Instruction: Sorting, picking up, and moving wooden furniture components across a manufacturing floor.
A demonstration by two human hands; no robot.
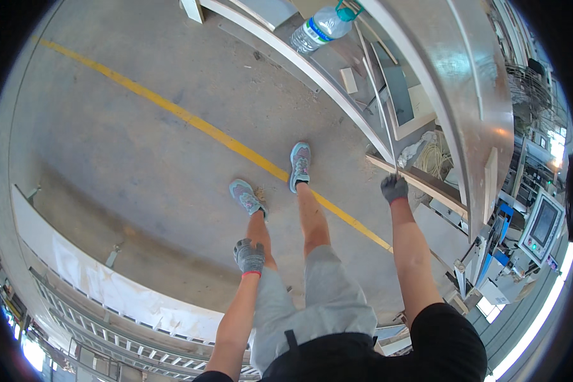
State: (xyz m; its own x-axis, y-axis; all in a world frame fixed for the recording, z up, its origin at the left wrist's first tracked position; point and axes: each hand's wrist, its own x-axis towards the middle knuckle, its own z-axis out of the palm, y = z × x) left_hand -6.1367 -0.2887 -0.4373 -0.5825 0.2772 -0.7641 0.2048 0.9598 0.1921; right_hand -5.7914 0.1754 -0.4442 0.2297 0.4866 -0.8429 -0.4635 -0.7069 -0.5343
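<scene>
My right hand [395, 189], in a dark grey glove, is closed around the lower end of a thin, pale strip [381, 108]. The strip slants up and away from the hand, past the open shelf of a workbench. My left hand [249, 256] wears a grey knitted glove with a red cuff. It hangs in front of my left leg, fingers loosely bent, and nothing shows in it. Close to my right hand, a wooden board [426, 189] lies along the shelf's near end.
A plastic water bottle [321, 28] with a green cap lies at the shelf's far end. Tangled cord [434, 156] sits inside the bench. A machine control panel [543, 224] stands at right. A yellow line [197, 122] crosses the concrete floor; a long white panel [108, 274] runs at left.
</scene>
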